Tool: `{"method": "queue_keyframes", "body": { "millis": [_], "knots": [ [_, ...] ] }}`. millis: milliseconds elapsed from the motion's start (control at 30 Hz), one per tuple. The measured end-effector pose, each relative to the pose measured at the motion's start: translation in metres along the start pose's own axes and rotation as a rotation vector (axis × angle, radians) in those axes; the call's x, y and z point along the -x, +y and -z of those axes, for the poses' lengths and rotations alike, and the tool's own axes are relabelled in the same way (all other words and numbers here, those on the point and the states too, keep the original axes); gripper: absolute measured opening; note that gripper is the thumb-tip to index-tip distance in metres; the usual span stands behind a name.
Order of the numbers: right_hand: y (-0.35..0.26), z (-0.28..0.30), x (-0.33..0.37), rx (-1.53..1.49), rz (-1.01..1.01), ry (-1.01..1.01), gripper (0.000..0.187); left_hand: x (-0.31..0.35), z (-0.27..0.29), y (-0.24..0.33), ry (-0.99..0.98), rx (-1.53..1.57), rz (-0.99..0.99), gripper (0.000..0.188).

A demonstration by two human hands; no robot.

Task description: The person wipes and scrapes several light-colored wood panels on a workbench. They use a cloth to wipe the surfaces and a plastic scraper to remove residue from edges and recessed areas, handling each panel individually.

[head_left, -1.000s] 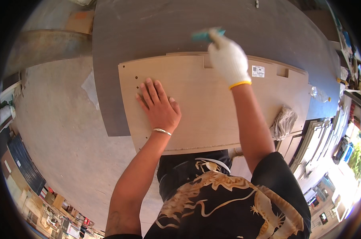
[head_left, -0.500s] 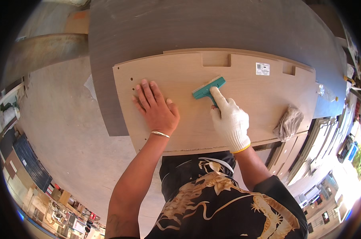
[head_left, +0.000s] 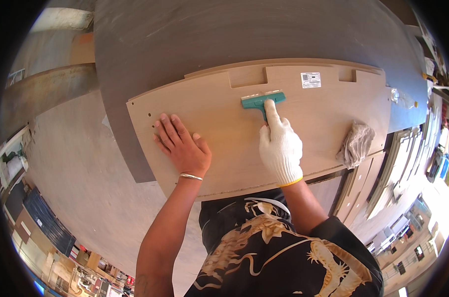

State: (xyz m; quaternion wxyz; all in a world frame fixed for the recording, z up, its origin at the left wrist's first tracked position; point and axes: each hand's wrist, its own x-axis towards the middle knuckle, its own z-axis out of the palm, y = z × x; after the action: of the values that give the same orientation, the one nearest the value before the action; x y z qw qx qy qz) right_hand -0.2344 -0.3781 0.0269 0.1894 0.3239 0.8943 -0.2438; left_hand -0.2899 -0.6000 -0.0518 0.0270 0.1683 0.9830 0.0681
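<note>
A light wood-toned panel [head_left: 209, 114] with cut-out notches along its far side lies in front of me. My left hand [head_left: 184, 147], bare with a bracelet at the wrist, rests flat on its left part, fingers spread beside small drilled holes. My right hand [head_left: 281, 146], in a white knit glove, grips a teal scraper [head_left: 256, 102] by its handle, the index finger stretched along it. The scraper's wide head is at the panel's surface, just below the left notch. A crumpled grey-brown rag [head_left: 356, 143] sits on the right end. A white label [head_left: 311, 80] is stuck near the far edge.
Beneath the panel is a large dark grey board [head_left: 184, 34], with a blue surface [head_left: 407, 109] at its right. A clear plastic item [head_left: 402, 99] lies there. Stacked boards [head_left: 395, 166] stand at the right. Concrete floor [head_left: 85, 158] spreads on the left.
The scraper has turned so its head lies nearly level across my view, and my right hand turned with it. My left hand stays flat on the panel. The whole view has shifted slightly.
</note>
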Motion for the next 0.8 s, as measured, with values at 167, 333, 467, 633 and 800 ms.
{"method": "queue_keyframes", "body": {
  "millis": [167,333,467,633,800],
  "knots": [
    [-0.005,-0.001,-0.013,0.042,-0.005,0.179,0.055,0.0,-0.001,-0.001,-0.017,-0.014,-0.007,0.081],
    [-0.008,0.007,-0.024,0.027,-0.006,0.223,0.05,-0.001,0.001,0.0,0.003,-0.013,-0.022,0.079],
    [-0.008,0.01,-0.035,0.066,0.015,0.191,0.048,-0.001,0.003,0.001,-0.018,-0.018,-0.015,0.079],
    [-0.006,0.012,-0.043,0.072,0.049,0.207,0.044,-0.001,0.004,0.001,-0.05,-0.015,0.0,0.079],
    [-0.007,0.019,-0.04,0.075,0.045,0.164,0.042,0.0,0.003,0.001,-0.021,-0.024,-0.012,0.079]
  ]
}}
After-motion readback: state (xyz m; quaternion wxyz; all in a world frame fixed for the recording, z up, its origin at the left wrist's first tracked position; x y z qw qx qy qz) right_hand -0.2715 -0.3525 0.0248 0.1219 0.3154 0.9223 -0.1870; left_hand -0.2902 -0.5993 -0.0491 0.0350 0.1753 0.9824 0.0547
